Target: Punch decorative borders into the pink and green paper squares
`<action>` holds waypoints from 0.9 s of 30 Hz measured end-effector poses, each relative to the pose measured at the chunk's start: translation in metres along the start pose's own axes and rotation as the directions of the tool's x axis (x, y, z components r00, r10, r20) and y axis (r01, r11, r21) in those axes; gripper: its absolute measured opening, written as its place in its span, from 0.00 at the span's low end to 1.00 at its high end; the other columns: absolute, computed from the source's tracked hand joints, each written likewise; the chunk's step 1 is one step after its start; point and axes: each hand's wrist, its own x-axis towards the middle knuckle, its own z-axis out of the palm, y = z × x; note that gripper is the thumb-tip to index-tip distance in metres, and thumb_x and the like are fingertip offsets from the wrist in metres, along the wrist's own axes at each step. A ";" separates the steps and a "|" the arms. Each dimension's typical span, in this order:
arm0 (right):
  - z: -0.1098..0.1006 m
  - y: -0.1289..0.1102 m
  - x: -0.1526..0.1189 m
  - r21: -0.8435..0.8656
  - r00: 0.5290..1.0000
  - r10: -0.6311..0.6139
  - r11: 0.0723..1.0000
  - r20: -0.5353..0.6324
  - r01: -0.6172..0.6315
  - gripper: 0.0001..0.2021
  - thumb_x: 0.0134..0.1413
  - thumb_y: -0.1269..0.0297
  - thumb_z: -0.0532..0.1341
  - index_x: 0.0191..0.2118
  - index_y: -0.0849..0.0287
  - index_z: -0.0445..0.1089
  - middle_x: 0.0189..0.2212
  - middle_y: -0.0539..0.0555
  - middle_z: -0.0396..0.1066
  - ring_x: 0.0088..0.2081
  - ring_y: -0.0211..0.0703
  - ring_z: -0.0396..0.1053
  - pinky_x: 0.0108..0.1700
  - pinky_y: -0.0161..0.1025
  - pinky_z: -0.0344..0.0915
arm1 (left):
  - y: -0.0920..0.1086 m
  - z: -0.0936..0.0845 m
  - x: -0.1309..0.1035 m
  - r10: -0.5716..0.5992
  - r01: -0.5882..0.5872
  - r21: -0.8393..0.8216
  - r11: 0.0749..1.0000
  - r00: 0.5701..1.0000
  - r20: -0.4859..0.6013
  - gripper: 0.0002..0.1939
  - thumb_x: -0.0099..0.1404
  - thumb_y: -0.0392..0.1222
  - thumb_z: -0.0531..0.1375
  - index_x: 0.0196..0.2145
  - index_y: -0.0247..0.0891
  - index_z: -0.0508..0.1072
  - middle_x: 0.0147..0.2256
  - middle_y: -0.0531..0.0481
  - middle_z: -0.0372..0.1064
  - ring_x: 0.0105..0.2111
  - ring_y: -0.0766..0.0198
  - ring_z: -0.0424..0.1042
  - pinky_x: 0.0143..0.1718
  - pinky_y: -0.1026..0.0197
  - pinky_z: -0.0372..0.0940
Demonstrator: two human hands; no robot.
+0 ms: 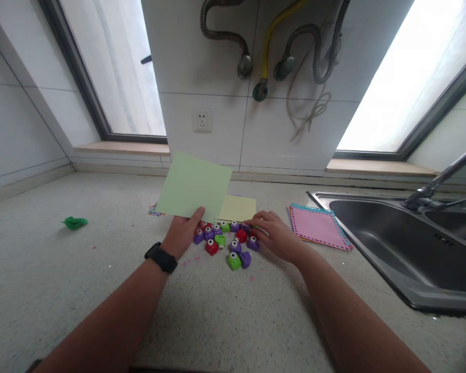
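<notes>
A light green sheet of paper (196, 186) is pinched at its lower edge by my left hand (184, 233), thumb on top, and held up over the counter. Behind it a pale yellow sheet (238, 208) lies flat, partly covered. Several small craft punches in purple, red and green sit in a cluster between my hands, among them a green one (233, 261) and a red one (212, 247). My right hand (270, 233) reaches over the right side of the cluster, fingertips at a purple punch (245, 227); whether it grips that punch is unclear.
Pink sheets with punched borders (320, 227) are stacked on the right, beside a steel sink (373, 259) with a faucet (442, 178). A green crumpled item (75, 223) lies at the left. Pink paper scraps dot the counter (233, 321). Pipes and a socket are on the wall.
</notes>
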 end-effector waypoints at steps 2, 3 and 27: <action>0.002 -0.008 0.002 -0.015 0.995 -0.086 0.996 0.060 0.087 0.17 0.65 0.67 0.56 0.56 0.49 0.72 0.47 0.56 0.72 0.47 0.49 0.65 0.52 0.48 0.61 | -0.002 -0.001 0.001 0.003 -0.003 -0.029 1.000 1.000 -0.016 0.22 0.60 0.58 0.64 0.25 0.35 0.70 0.18 0.53 0.66 0.17 0.72 0.61 0.18 0.68 0.56; 0.004 -0.011 0.002 -0.027 0.991 -0.104 0.994 0.079 0.106 0.16 0.65 0.65 0.56 0.56 0.49 0.72 0.47 0.56 0.73 0.47 0.50 0.65 0.52 0.48 0.61 | -0.003 -0.001 0.002 0.003 -0.003 -0.041 0.999 1.000 -0.018 0.21 0.60 0.58 0.64 0.26 0.35 0.70 0.18 0.54 0.66 0.17 0.72 0.60 0.18 0.68 0.55; 0.001 -0.013 -0.006 -0.078 0.999 0.028 0.996 -0.044 -0.031 0.08 0.62 0.57 0.61 0.39 0.54 0.74 0.39 0.55 0.74 0.44 0.52 0.63 0.49 0.49 0.56 | -0.008 -0.001 -0.030 -0.105 0.098 -0.176 0.980 0.994 -0.033 0.24 0.56 0.61 0.66 0.23 0.35 0.68 0.18 0.55 0.63 0.17 0.73 0.58 0.19 0.68 0.52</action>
